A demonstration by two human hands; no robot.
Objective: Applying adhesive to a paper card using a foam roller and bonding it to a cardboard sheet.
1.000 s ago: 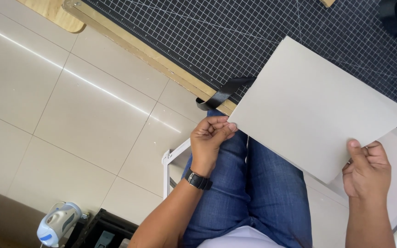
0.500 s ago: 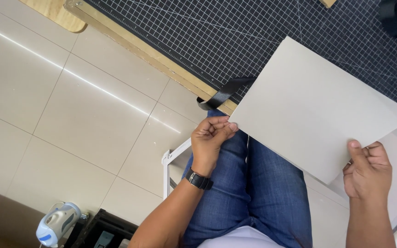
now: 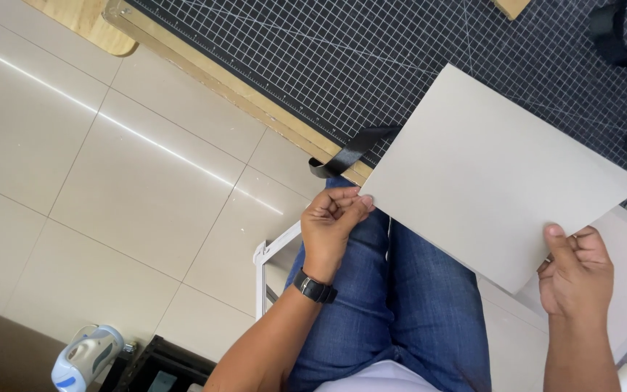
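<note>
The person sits with legs in blue jeans point(image 3: 393, 305) running down the lower middle of the frame and holds a large pale grey sheet of card point(image 3: 495, 174) at right of centre. The left hand point(image 3: 332, 225), just left of centre and wearing a black wristwatch point(image 3: 315, 289), pinches the sheet's left corner between thumb and curled fingers. The right hand point(image 3: 577, 279), at the lower right, grips the sheet's bottom edge, thumb pressed on its upper face with the fingers folded beneath. The sheet lies tilted, its far corner over a black cutting mat point(image 3: 371, 65) with a white grid that fills the upper middle and upper right of the frame. The mat rests on a light wooden table point(image 3: 255, 101) whose edge runs diagonally from the upper left toward the centre. A black strap point(image 3: 350, 151) loops over that edge, just beside the sheet's left corner.

Containers are few. At the lower left a white and grey plastic bottle-like object with a blue patch point(image 3: 85, 357) stands on the floor, its contents impossible to tell. Beside it sits a dark crate-like object point(image 3: 157, 366), its inside too dim to make out. A white frame point(image 3: 266, 268) stands next to the left leg. Cream floor tiles point(image 3: 110, 189) cover the left half. No label is readable.
</note>
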